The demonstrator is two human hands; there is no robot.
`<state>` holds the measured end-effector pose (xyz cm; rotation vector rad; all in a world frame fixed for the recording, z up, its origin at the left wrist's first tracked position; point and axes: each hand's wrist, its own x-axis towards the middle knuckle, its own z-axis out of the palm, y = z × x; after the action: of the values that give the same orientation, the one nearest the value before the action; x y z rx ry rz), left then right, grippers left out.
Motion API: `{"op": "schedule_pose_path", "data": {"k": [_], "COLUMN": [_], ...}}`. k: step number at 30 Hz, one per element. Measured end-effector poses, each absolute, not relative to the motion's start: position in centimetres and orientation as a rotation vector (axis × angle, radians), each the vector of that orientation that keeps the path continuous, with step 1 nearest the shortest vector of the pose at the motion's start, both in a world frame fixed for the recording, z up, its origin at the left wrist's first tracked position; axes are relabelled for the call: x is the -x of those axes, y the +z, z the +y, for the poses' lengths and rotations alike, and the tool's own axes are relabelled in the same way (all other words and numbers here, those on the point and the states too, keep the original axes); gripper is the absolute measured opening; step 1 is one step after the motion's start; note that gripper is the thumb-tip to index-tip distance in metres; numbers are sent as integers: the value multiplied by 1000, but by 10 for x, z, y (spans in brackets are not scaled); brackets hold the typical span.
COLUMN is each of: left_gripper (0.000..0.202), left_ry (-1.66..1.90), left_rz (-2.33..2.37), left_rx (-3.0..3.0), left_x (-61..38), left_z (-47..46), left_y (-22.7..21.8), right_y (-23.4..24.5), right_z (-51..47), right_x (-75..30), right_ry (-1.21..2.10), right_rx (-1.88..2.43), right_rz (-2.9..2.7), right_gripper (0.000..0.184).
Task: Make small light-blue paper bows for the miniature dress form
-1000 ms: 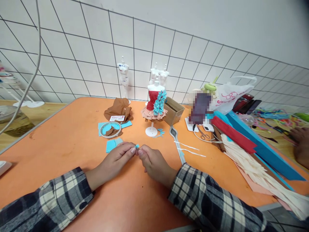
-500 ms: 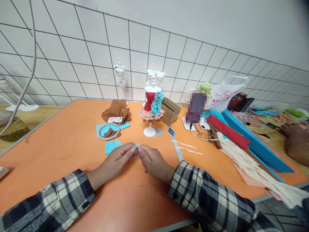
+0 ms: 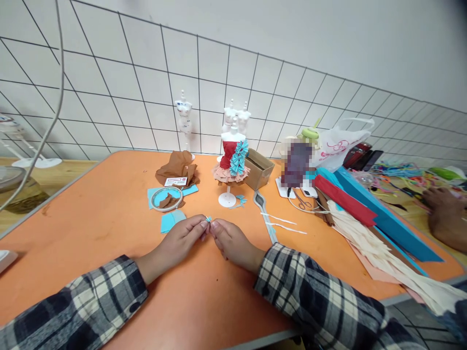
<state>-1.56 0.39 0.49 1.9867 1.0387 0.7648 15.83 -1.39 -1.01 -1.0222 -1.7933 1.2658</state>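
Observation:
My left hand (image 3: 185,234) pinches a small light-blue crepe paper piece (image 3: 208,219) between thumb and finger. Against it my right hand (image 3: 233,241) is closed too, its thumb and fingertips meeting at the same piece; the curled fingers hide most of it. Just beyond my left hand lies a folded light-blue paper (image 3: 170,221). Behind that, a tape roll (image 3: 154,206) rests on blue and brown paper. In front of me stands a small mannequin (image 3: 233,155) in a red bodice with blue ruffles and a pink and brown skirt.
Bare white mannequins (image 3: 184,114) stand by the tiled wall. A cardboard box (image 3: 260,170) sits right of the dressed one. Farther right are scissors (image 3: 303,204), white strips (image 3: 286,227), a red paper roll (image 3: 345,199) and cream paper (image 3: 359,236). Another person's hand (image 3: 443,214) rests at far right.
My hands stay together, with the fingertips shifted slightly around the blue piece and a white strand or edge now showing on it. The whole view has moved a little.

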Motion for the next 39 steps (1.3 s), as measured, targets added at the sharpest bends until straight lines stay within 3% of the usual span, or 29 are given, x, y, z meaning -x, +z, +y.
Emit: {"op": "schedule_pose_path", "data": {"k": [10,15,18,22,36,39], "left_gripper": [37,30,29,30,35,37], "left_ry": [731,687,736,768,830,801], "left_rz": [1066,1009,984,978,1056,1011], "left_rx": [-1980,-2053,-2062,-2054,-1915,-1883], "left_x": [15,15,14,15,25,24], "left_z": [6,2,0,2,9,7], "left_y": [4,5,5,5,1,3], "right_y": [-17,-12,-10,-11,-12,-13], "right_z": [-12,-6,-4,-6,2,0], "right_x": [-159,-167,-168,-167,-174,-174], "right_ry": [1375,1034,858,729,728,741], "right_rx": [1060,1113,1119,1061,1147,1128], "right_rz": [-1533,-1626,-1739,-1815,-1794,-1774], "right_gripper": [42,20,15,17,16,26]}}
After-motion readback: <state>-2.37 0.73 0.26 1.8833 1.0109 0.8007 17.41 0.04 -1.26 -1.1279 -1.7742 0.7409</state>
